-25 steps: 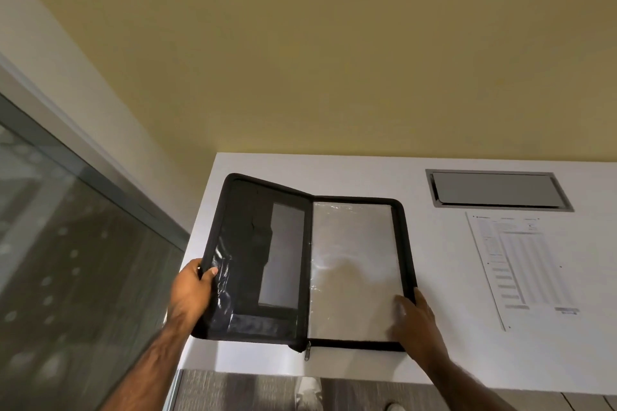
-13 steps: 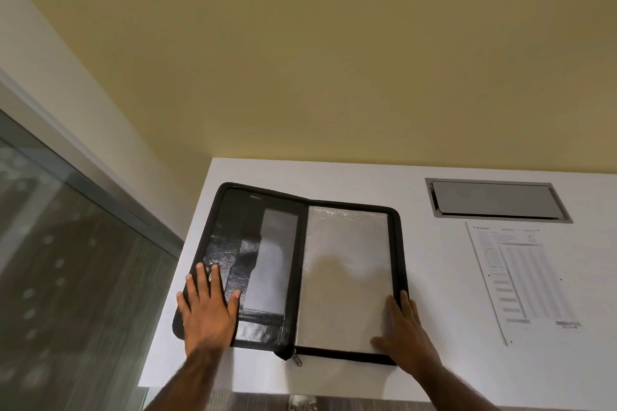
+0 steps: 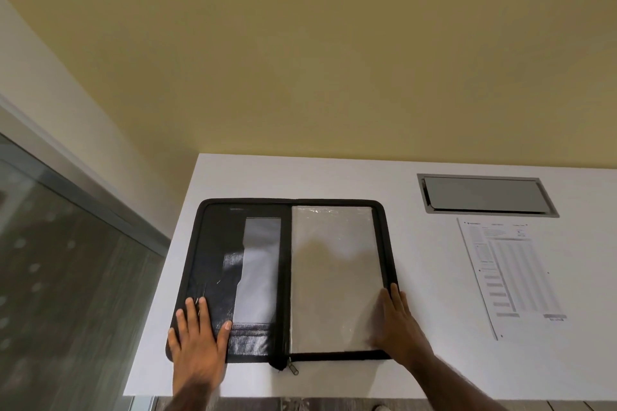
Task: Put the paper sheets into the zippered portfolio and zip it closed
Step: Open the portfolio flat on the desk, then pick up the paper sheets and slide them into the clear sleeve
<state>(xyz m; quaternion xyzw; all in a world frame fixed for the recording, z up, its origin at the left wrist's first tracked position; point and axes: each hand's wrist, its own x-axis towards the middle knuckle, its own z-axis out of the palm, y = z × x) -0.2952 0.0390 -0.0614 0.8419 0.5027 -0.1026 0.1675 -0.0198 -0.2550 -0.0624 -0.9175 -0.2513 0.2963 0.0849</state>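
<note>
1. The black zippered portfolio (image 3: 283,280) lies opened flat on the white table (image 3: 417,374), its zipper pull (image 3: 293,368) at the near edge by the spine.
2. The left hand (image 3: 200,340) is spread flat on the left panel's near corner.
3. The right hand (image 3: 399,327) presses flat, fingers together, on the right panel's clear sleeve.
4. A printed paper sheet (image 3: 510,274) lies well right of the portfolio (its writing is too small to read), below a metal cable hatch (image 3: 484,195).

Black portfolio (image 3: 387,243) with a clear glossy sleeve (image 3: 334,277), white table (image 3: 367,180), mustard-yellow wall (image 3: 334,60), white sheet (image 3: 510,274) printed grey.
</note>
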